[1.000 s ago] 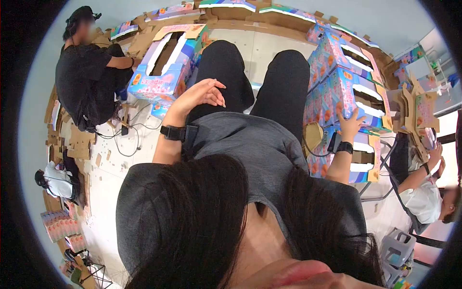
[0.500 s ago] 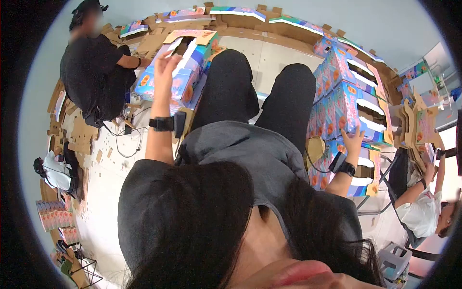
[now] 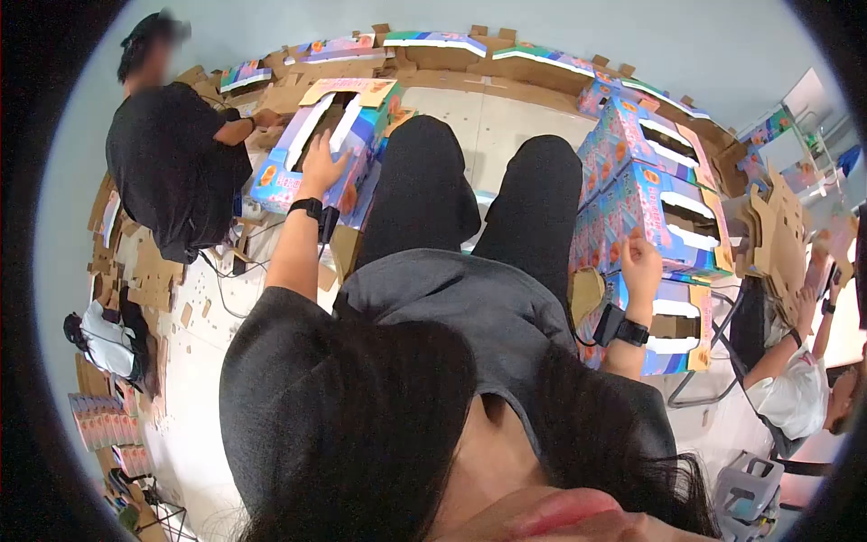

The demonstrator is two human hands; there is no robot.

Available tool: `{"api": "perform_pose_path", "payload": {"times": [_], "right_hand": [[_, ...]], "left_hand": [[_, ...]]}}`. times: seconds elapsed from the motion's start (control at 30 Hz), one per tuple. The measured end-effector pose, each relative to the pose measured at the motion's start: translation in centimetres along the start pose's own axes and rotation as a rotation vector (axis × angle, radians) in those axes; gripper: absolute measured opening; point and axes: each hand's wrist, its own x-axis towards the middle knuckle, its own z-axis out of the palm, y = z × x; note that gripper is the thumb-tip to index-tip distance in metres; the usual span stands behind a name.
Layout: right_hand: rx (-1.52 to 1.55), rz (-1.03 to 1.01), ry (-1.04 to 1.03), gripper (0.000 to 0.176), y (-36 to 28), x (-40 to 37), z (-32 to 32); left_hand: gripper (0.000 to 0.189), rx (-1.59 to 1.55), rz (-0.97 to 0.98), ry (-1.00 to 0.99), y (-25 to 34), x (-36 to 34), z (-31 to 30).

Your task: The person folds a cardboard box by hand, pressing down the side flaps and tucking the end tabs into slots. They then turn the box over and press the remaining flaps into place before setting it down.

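Observation:
My left hand (image 3: 321, 167) rests on the near side of a printed blue and pink carton (image 3: 282, 181). Its fingers are spread at the edge of the long cut-out in the carton's top, and no object shows in them. On the other side, my right hand (image 3: 640, 262) is raised in front of the stacked cartons (image 3: 648, 200), its fingers curled closed. Whether anything is between those fingers is hidden. Both wrists wear black straps with small boxes.
A co-worker in black (image 3: 176, 163) sits at the left, one hand near my carton. Another person (image 3: 795, 393) works at the far right beside folded cardboard (image 3: 778, 221). Cardboard pieces line the wall, and a grey plastic case (image 3: 748, 492) stands at lower right.
My left hand has come down from above the carton onto its top edge. My right hand has left the stacked carton's corner, and its spread fingers have curled closed.

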Motion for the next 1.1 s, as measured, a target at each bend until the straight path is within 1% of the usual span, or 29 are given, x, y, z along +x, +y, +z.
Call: {"api": "perform_pose_path", "payload": {"times": [0.07,0.1,0.2,0.23,0.33,0.37,0.4,0.47,0.5,0.57,0.67,0.77,0.9,0.93,1.0,1.07,1.1], "right_hand": [[0.046,0.001,-0.032,0.025,-0.5,-0.3,0.5],[0.043,-0.017,-0.054,0.025,-1.0,-0.5,0.5],[0.034,-0.036,-0.091,0.027,-1.7,-0.9,1.2],[0.028,-0.038,-0.098,0.027,-1.8,-1.0,1.4],[0.089,-0.045,-0.096,0.029,-1.7,-1.1,1.8],[0.106,-0.060,-0.108,0.029,-1.5,-1.1,1.8],[0.104,-0.060,-0.107,0.030,-1.2,-1.0,1.7],[0.104,-0.051,-0.118,0.031,-1.2,-1.4,1.3],[0.088,-0.010,-0.149,0.031,-1.1,-1.5,1.2],[0.027,-0.021,-0.158,0.031,-0.5,-1.7,1.0],[-0.002,-0.027,-0.110,0.031,-0.1,-2.0,1.0],[-0.011,-0.034,-0.057,0.030,-0.3,-1.8,0.4],[0.030,-0.021,0.024,0.026,-2.2,-0.8,-0.7],[0.046,-0.063,0.030,0.022,-2.9,-0.5,-1.0],[0.075,-0.148,0.043,0.012,-4.5,0.6,-2.3],[0.074,-0.342,0.132,0.007,-7.2,1.8,-4.7],[0.075,-0.438,0.179,0.007,-9.1,2.2,-6.2]], "left_hand": [[0.091,0.069,-0.293,-0.132,-0.9,0.2,1.0],[0.105,0.045,-0.346,-0.241,-1.3,0.7,0.7],[0.103,0.095,-0.436,-0.329,-1.4,1.4,0.4],[0.094,0.132,-0.448,-0.277,-1.0,1.4,0.3],[0.086,0.157,-0.475,-0.419,-1.5,2.2,-0.6],[0.084,0.153,-0.465,-0.365,-1.7,2.3,-0.2],[0.086,0.151,-0.473,-0.406,-2.2,2.4,-0.1],[0.085,0.149,-0.480,-0.414,-3.2,2.7,0.5],[0.084,0.160,-0.482,-0.372,-2.6,2.1,0.1],[0.082,0.186,-0.486,-0.285,-0.2,0.9,-1.4],[0.075,0.242,-0.408,-0.235,1.4,1.1,-3.6],[0.070,0.213,-0.219,-0.048,3.1,0.5,-6.5],[0.060,0.137,0.010,0.215,7.1,2.1,-11.3],[0.058,0.115,0.071,0.269,8.6,2.7,-12.7],[0.055,0.063,0.164,0.315,12.1,3.6,-16.1],[0.054,0.002,0.198,0.279,16.3,3.7,-19.7],[0.051,-0.015,0.241,0.292,17.5,3.9,-20.5]]}}
